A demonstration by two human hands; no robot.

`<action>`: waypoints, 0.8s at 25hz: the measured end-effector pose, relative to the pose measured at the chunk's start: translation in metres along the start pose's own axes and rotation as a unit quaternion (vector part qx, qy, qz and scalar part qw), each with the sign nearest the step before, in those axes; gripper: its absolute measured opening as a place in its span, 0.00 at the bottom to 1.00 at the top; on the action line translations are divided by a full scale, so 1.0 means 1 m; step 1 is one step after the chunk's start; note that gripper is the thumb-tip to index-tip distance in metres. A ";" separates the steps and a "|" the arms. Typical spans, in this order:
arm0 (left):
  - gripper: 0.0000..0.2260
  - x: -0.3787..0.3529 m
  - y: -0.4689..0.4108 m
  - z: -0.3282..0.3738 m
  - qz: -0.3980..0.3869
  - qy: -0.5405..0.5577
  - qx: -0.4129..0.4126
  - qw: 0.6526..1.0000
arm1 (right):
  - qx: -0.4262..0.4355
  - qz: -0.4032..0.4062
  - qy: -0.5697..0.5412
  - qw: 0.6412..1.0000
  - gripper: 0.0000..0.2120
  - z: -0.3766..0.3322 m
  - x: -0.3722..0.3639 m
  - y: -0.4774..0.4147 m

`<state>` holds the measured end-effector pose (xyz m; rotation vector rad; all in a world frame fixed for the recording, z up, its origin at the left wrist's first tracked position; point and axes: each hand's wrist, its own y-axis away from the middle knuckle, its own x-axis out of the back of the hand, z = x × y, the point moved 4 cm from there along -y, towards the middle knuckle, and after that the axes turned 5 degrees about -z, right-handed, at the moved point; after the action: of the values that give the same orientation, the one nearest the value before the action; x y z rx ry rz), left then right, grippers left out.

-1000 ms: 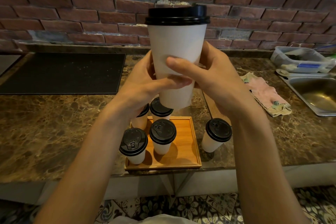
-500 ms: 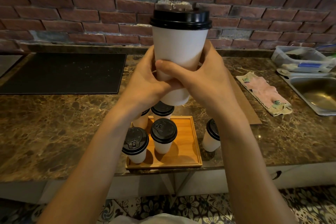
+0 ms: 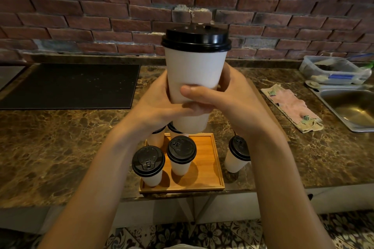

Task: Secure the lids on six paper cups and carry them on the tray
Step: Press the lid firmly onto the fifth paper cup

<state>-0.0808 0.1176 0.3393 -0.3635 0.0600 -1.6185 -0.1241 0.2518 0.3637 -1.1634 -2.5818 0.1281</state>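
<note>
- A white paper cup (image 3: 195, 70) with a black lid (image 3: 196, 39) is held upright above the tabletop (image 3: 50, 147), gripped by the left hand (image 3: 155, 107) and the right hand (image 3: 232, 99).
- Four lidded cups (image 3: 181, 152) are seen on the wooden tray (image 3: 210, 168), two of them partly hidden.
- A fifth lidded cup (image 3: 235, 159) is set just right of the tray.

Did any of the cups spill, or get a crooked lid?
No spill shows. The lid on the held cup, gripped by the left hand and right hand, sits level. One lidded cup stands on the counter right of the tray, not on it. A cloth lies crumpled beside the sink.
</note>
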 end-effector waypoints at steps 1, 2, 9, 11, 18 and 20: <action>0.35 -0.001 0.001 0.000 -0.012 0.007 0.002 1.000 | 0.000 -0.012 0.001 1.000 0.30 0.001 0.000 0.000; 0.35 -0.001 0.002 0.000 -0.024 0.015 0.002 1.000 | 0.000 -0.021 0.002 1.000 0.30 0.002 -0.001 0.000; 0.31 0.007 0.012 0.000 -0.027 0.009 -0.008 1.000 | -0.002 -0.043 -0.006 0.999 0.31 0.005 -0.004 0.001; 0.31 0.008 0.011 0.000 -0.008 0.001 -0.014 1.000 | 0.003 -0.033 0.012 0.999 0.33 0.001 -0.005 0.000; 0.35 0.005 0.011 0.009 0.097 -0.063 -0.049 0.992 | 0.026 0.054 0.056 0.997 0.36 -0.008 -0.010 0.001; 0.36 0.002 0.011 0.010 0.105 -0.048 -0.062 0.991 | 0.026 0.090 0.065 0.994 0.39 -0.007 -0.014 0.001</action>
<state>-0.0678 0.1163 0.3460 -0.5133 0.1237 -1.3901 -0.1125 0.2414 0.3669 -1.3366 -2.3460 0.1531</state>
